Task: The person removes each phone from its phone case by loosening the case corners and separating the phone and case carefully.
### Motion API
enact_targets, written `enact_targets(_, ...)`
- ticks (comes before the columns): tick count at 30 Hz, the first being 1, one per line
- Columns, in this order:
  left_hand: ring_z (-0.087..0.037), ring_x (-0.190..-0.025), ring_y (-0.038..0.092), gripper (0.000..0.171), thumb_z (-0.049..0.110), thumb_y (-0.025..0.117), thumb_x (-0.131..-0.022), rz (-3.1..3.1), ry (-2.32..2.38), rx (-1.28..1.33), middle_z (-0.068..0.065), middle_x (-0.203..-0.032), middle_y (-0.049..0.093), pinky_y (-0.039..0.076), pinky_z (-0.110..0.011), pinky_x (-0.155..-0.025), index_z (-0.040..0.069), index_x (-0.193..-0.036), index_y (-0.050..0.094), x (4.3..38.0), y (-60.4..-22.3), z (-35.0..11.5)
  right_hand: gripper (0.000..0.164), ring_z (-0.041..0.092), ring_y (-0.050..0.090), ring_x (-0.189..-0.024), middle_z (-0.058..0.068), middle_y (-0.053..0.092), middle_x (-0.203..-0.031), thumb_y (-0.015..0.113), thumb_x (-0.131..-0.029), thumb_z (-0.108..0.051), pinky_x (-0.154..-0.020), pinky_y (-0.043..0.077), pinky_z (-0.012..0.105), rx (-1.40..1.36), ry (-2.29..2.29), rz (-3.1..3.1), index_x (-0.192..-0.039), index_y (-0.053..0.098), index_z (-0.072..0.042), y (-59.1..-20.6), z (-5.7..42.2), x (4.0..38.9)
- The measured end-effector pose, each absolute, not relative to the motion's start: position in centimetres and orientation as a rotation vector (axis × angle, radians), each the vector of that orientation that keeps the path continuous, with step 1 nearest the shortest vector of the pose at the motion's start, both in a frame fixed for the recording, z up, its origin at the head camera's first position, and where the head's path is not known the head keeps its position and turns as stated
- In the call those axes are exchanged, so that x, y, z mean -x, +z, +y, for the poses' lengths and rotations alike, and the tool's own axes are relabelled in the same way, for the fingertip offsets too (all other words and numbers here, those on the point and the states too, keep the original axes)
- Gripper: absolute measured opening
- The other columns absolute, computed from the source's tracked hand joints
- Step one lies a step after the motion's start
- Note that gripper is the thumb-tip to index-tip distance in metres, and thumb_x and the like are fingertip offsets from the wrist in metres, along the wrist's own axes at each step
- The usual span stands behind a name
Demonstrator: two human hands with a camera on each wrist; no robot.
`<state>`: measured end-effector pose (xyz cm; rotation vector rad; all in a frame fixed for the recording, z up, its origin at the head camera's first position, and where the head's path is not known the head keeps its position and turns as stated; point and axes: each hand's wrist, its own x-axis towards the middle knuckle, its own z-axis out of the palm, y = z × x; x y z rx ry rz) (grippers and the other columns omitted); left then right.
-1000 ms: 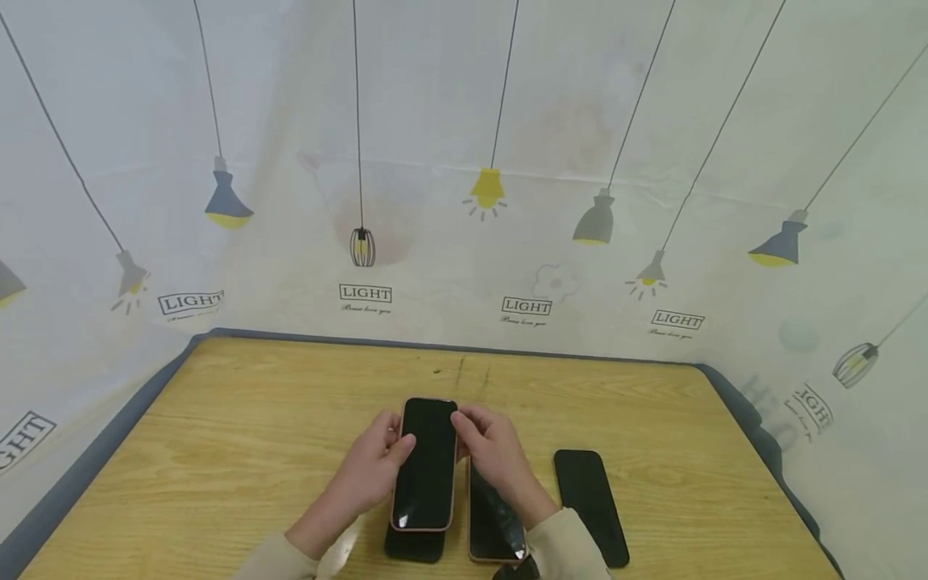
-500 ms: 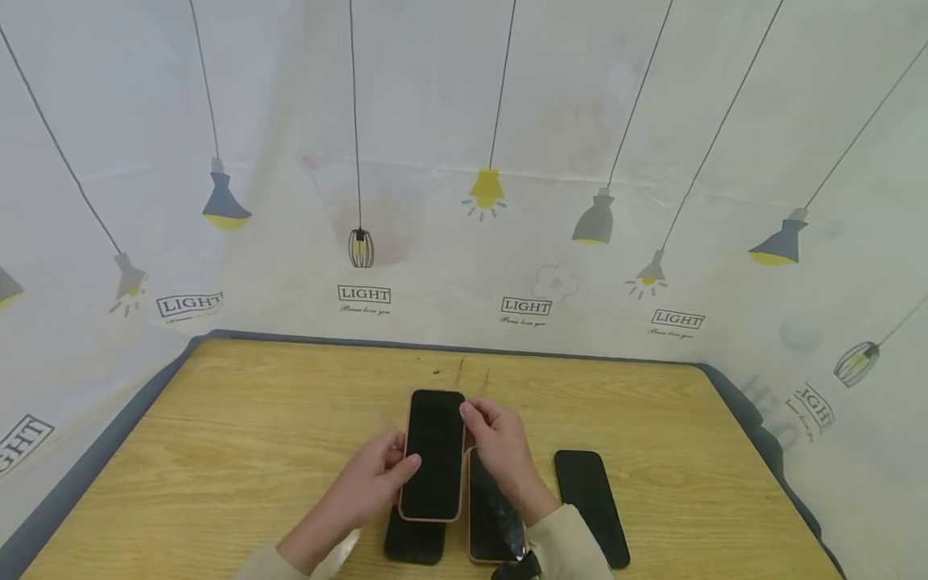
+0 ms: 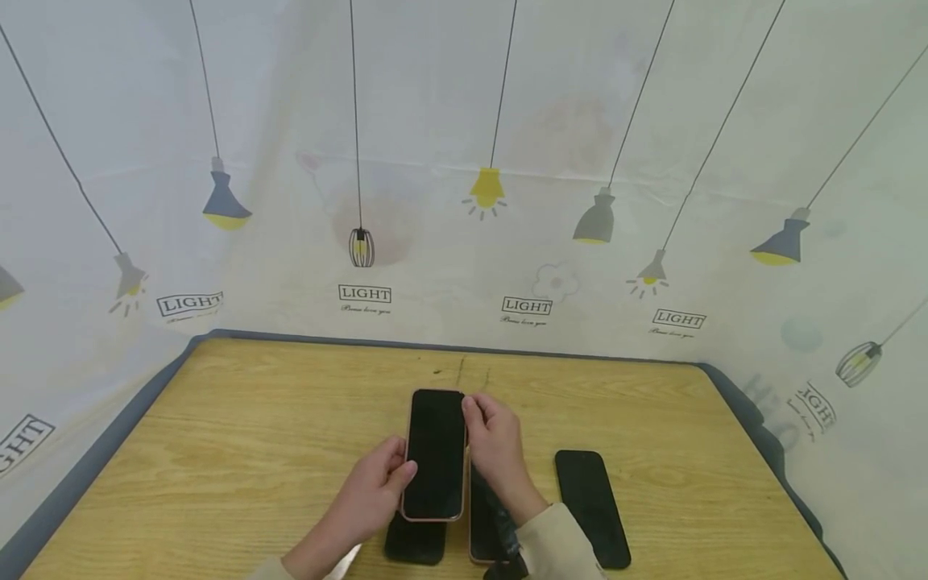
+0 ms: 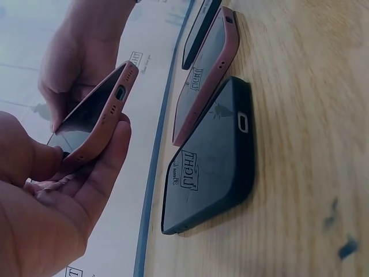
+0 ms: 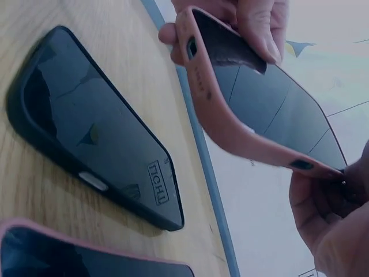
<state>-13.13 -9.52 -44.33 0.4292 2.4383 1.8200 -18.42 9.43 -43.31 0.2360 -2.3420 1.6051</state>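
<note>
Both hands hold up a smartphone (image 3: 437, 455) in a pink case, screen dark and facing up, above the table. My left hand (image 3: 373, 483) grips its left edge, thumb on the front. At the upper right edge, my right hand (image 3: 496, 439) pinches the phone case (image 5: 230, 124) near the corner; the right wrist view shows those fingertips at the rim. Partly beneath the held phone lies a black-cased phone (image 3: 416, 544). Next to it is another pink-cased phone (image 4: 207, 75), largely covered by my right forearm in the head view. A third phone (image 3: 594, 507), black-cased, lies to the right.
The wooden table (image 3: 254, 435) has a dark blue edge strip (image 3: 507, 352). Behind it hangs a pale sheet (image 3: 435, 121) printed with lamps and lettering. A dark strap (image 3: 507, 568) shows at my right wrist.
The held phone has risen slightly away from me and a little to the right, then stayed nearly still. My right hand has shifted up with its upper right corner. The phones on the table have not moved.
</note>
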Motion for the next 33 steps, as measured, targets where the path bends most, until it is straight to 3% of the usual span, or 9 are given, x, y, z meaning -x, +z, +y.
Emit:
enact_targets(7,-0.009,-0.071,0.062,0.004,-0.005,0.057,-0.1,2.598,1.751,-0.413,-0.006,-0.08,0.07,0.051,-0.025,-0.066,-0.001,-0.099,0.06,13.1,-44.7,-9.1,0.033,0.007,0.039,-0.053,-0.006,0.037,-0.058,0.056,-0.104,0.0,-0.052,0.033,0.022,-0.146,1.661,-2.283,-0.071,0.058,0.002,-43.3,8.7,18.4)
enact_targets(15,-0.015,-0.077,0.067,0.009,-0.007,0.053,-0.101,2.555,1.778,-0.355,-0.009,-0.088,0.071,0.055,-0.026,-0.068,-0.001,-0.104,0.059,13.3,-44.7,-9.0,0.035,0.012,0.046,-0.057,-0.001,0.045,-0.062,0.05,-0.109,-0.006,-0.052,0.04,0.022,-0.015,2.003,-2.223,-0.078,0.057,0.008,-42.7,8.7,18.1)
enact_targets(22,-0.014,-0.073,0.063,0.011,-0.008,0.053,-0.1,2.558,1.767,-0.327,-0.007,-0.085,0.07,0.051,-0.026,-0.065,0.001,-0.102,0.058,13.2,-44.1,-8.9,0.04,0.01,0.047,-0.058,-0.002,0.046,-0.063,0.044,-0.111,-0.009,-0.055,0.042,0.022,0.025,2.266,-2.129,-0.071,0.051,-0.008,-42.5,8.8,18.3)
enact_targets(28,-0.015,-0.073,0.065,0.01,-0.008,0.054,-0.1,2.566,1.811,-0.26,-0.008,-0.086,0.071,0.054,-0.026,-0.066,-0.001,-0.104,0.061,13.3,-43.5,-9.1,0.033,0.01,0.058,-0.066,-0.003,0.063,-0.075,0.045,-0.111,-0.01,-0.066,0.052,0.024,-0.02,2.363,-2.073,-0.09,0.066,0.003,-42.1,8.8,18.5)
enact_targets(33,-0.016,-0.076,0.067,0.011,-0.006,0.054,-0.101,2.595,1.808,-0.18,-0.009,-0.09,0.072,0.056,-0.028,-0.066,-0.002,-0.108,0.062,13.6,-43.1,-9.4,0.036,0.013,0.059,-0.073,0.001,0.064,-0.083,0.041,-0.113,-0.016,-0.07,0.053,0.026,-0.083,2.394,-2.105,-0.106,0.065,0.01,-41.9,8.6,18.2)
